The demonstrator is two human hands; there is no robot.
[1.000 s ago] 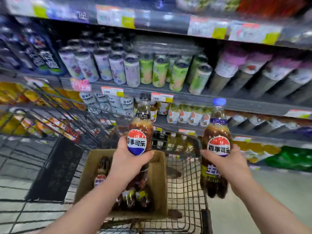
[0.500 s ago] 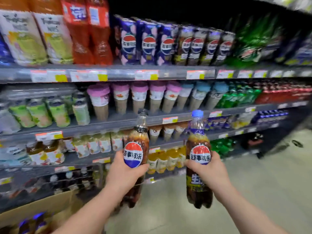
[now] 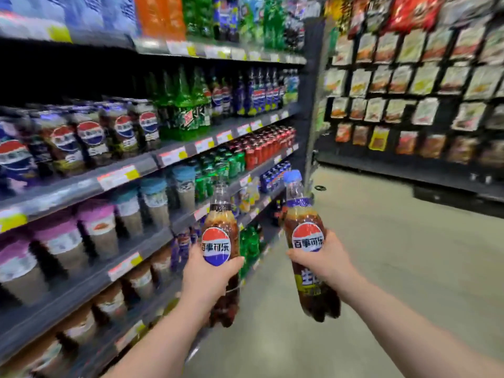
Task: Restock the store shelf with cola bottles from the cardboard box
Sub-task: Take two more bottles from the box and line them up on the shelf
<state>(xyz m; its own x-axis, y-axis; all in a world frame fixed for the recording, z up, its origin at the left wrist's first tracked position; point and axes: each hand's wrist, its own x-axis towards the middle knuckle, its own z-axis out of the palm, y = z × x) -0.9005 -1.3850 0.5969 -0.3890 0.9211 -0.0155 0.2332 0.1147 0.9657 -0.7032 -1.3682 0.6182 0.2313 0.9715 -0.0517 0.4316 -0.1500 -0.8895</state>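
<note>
My left hand point(image 3: 210, 276) grips a cola bottle point(image 3: 219, 241) with a red, white and blue round label, held upright in front of the shelves. My right hand point(image 3: 324, 260) grips a second cola bottle point(image 3: 304, 230) with a blue cap and a yellow lower label, upright over the aisle floor. A row of similar cola bottles point(image 3: 90, 137) stands on the store shelf point(image 3: 81, 184) up on the left. The cardboard box is out of view.
Shelves on the left carry cups with purple and blue lids point(image 3: 95, 230), green soda bottles point(image 3: 188, 105) and red cans point(image 3: 261, 145). A rack of hanging snack packets point(image 3: 409, 91) fills the right wall. Bare aisle floor point(image 3: 395, 255) lies ahead.
The view has swung right, away from the trolley and cardboard box, along the shelves toward the aisle end. Both hands still hold their bottles upright in front of me.
</note>
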